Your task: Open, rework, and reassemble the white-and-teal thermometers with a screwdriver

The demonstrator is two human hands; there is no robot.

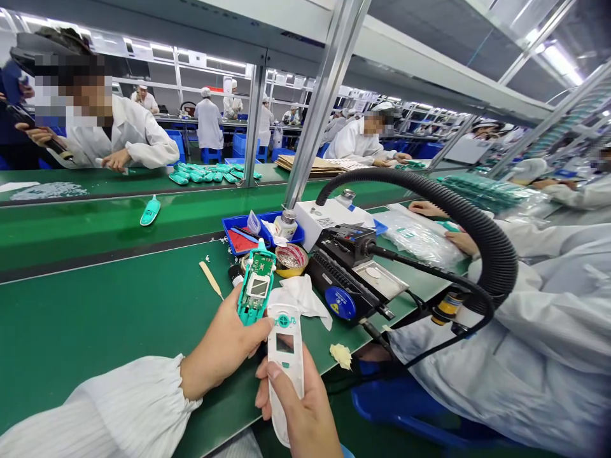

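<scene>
My left hand [224,343] is closed around a teal thermometer body half [258,286], its green circuit board and small grey screen facing up. In my right hand [298,394] is a white casing cover [285,381] with a rectangular window and a round teal part near its top. The two halves are side by side, close together, over the front edge of the bench. Behind them lie a crumpled white cloth [305,296] and a roll of tape [291,257].
A blue tray [229,222] holds a bottle and small tools. Right of it stands a black machine [334,280] with a thick black hose [496,254]. A thin pale tool [210,278] lies on the bench; a teal device [151,210] rests on the green belt. Co-workers sit around.
</scene>
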